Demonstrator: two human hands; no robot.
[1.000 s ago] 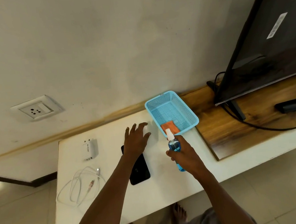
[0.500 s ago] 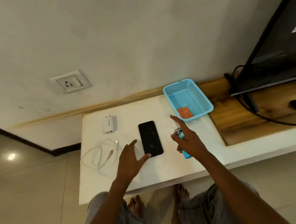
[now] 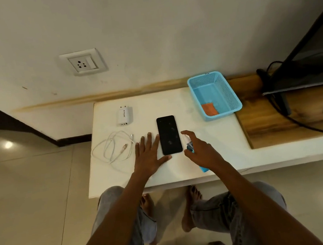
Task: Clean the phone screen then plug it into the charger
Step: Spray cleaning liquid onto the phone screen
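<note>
From my remote feed the room looked dim and warm-toned, lit from overhead. Two round glare spots shone on the glossy floor [image 3: 33,185], one at left and one at lower right. The white table [image 3: 174,105] was the brightest surface, and it threw a soft shadow over the floor beneath. Faint reflections speckled the phone [image 3: 169,134] screen. Wide-angle distortion bent the wall [image 3: 146,24] line and the frame's edges. Focus was slightly soft throughout.
</note>
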